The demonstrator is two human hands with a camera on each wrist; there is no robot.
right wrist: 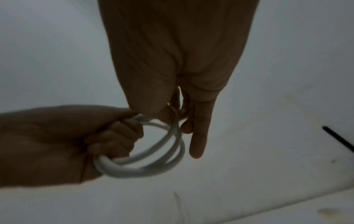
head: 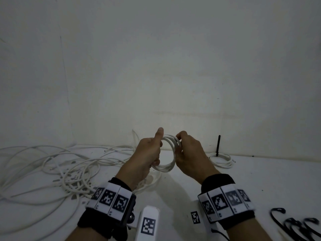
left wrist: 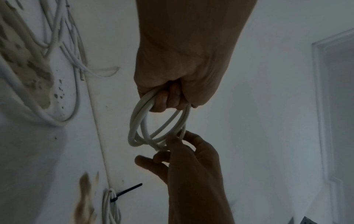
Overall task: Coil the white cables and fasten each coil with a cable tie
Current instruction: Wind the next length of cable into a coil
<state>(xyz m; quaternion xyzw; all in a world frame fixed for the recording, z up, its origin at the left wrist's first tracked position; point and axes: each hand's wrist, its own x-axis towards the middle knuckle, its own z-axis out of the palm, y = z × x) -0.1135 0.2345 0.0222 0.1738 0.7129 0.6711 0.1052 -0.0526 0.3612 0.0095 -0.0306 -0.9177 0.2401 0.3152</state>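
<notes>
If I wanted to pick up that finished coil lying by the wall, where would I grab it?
Probably by the stretch of the finished coil beside its black tie, coming from above. The coil lies flat on the table, and the tie stands upright at its far side, where the turns are bound together, so pinching there should lift all the loops at once.

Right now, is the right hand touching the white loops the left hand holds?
Touching. The left wrist view shows the right hand pinching the coil opposite the left hand.
</notes>
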